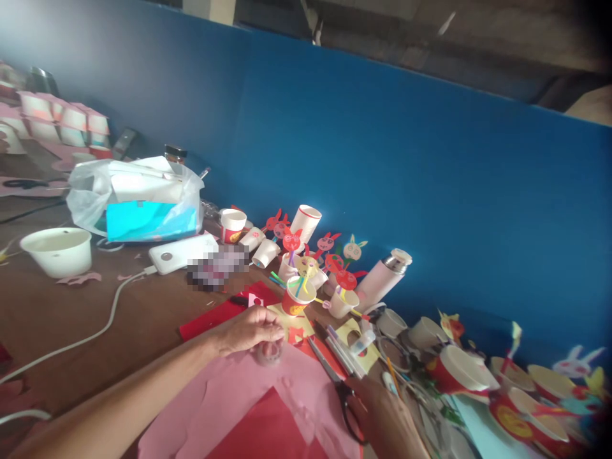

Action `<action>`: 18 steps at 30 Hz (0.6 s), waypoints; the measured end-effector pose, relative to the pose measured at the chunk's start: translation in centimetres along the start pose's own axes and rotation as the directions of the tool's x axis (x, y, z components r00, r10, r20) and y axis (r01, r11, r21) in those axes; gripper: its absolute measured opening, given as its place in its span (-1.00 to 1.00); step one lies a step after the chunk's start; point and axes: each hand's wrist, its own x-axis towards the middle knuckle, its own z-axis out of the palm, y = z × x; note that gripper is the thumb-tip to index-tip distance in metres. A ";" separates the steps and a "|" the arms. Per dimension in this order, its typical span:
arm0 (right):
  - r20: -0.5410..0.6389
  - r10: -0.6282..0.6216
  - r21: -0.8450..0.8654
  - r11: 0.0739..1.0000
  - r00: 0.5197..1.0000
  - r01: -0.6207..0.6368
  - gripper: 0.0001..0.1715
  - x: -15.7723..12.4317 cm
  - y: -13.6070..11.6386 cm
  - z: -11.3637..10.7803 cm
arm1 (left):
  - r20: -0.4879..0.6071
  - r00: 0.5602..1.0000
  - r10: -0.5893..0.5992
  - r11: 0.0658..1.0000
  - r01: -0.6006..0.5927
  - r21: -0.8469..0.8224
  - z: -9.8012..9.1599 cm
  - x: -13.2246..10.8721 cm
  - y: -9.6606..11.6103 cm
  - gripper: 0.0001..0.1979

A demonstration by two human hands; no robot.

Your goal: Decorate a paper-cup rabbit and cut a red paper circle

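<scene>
1. Two bare hands work above the worktop point(52, 312), the left hand point(248, 331) and the right hand point(385, 417) well apart.
2. The left hand's grip is narrow, its fingertips point(275, 331) pinched on a small greyish-pink lump point(268, 354), too blurred to identify, just above a pink paper sheet point(239, 401).
3. The right hand's grip is closed around black-handled scissors point(351, 414), whose metal blades point(325, 360) point up and to the left, just beside some marker pens point(342, 347).
4. A red paper piece point(262, 427) lies on the pink sheet. Yellow paper scraps point(291, 325) and a red felt sheet point(224, 322) lie just beyond the left hand.
5. Paper cups point(306, 223) and rabbit cut-outs point(327, 242) stand farther off, near a pale pink thermos flask point(382, 277) and a blue wall panel point(430, 191).
6. Farther left are a white power bank point(182, 252) with its white cable point(71, 344), a white bowl point(56, 252), and a plastic bag point(88, 197) holding a turquoise tissue box point(150, 220).
</scene>
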 end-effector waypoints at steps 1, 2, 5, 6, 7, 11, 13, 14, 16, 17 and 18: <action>-0.003 0.002 0.007 1.000 1.000 -0.002 -0.68 0.3 -0.2 -0.4 | 0.002 1.000 -0.006 1.000 0.006 0.006 0.0 0.0 0.1 -0.67; -0.018 0.018 0.017 1.000 1.000 -0.018 -0.69 0.8 -0.5 -0.8 | 0.003 1.000 -0.012 1.000 0.012 0.009 0.1 0.0 0.1 -0.67; -0.093 0.059 0.110 0.993 0.994 -0.049 -0.67 2.5 -1.9 -1.7 | 0.007 1.000 -0.012 1.000 0.012 0.004 0.2 0.0 0.0 -0.68; -0.112 0.063 0.141 0.989 0.992 -0.047 -0.68 3.2 -2.4 -1.7 | 0.008 1.000 -0.010 1.000 0.010 -0.001 0.3 0.0 -0.1 -0.68; -0.129 0.060 0.162 0.986 0.990 -0.039 -0.70 3.8 -2.9 -1.6 | 0.009 1.000 -0.007 1.000 0.007 -0.003 0.3 0.1 -0.2 -0.68; -0.157 0.037 0.166 0.986 0.987 -0.011 -0.65 5.7 -4.4 -0.2 | 0.025 1.000 0.003 1.000 -0.003 -0.021 0.5 0.2 -0.4 -0.70; -0.164 0.023 0.175 0.985 0.986 0.006 -0.66 6.1 -4.8 0.5 | 0.044 0.999 0.018 1.000 -0.017 -0.026 0.5 0.2 -0.4 -0.71; -0.167 0.020 0.185 0.983 0.986 0.012 -0.67 6.3 -4.9 0.7 | 0.055 0.998 0.027 0.999 -0.026 -0.025 0.6 0.3 -0.5 -0.72; -0.166 0.020 0.222 0.975 0.986 0.017 -0.70 6.3 -4.8 1.0 | 0.069 0.997 0.041 0.999 -0.040 -0.022 0.6 0.2 -0.5 -0.74; -0.165 0.026 0.248 0.969 0.986 0.016 -0.70 6.3 -4.7 1.0 | 0.072 0.997 0.038 0.999 -0.037 -0.023 0.7 0.2 -0.5 -0.75; -0.164 0.035 0.279 0.960 0.986 0.013 -0.71 6.3 -4.6 0.9 | 0.073 0.997 0.030 0.999 -0.028 -0.025 0.8 0.2 -0.4 -0.75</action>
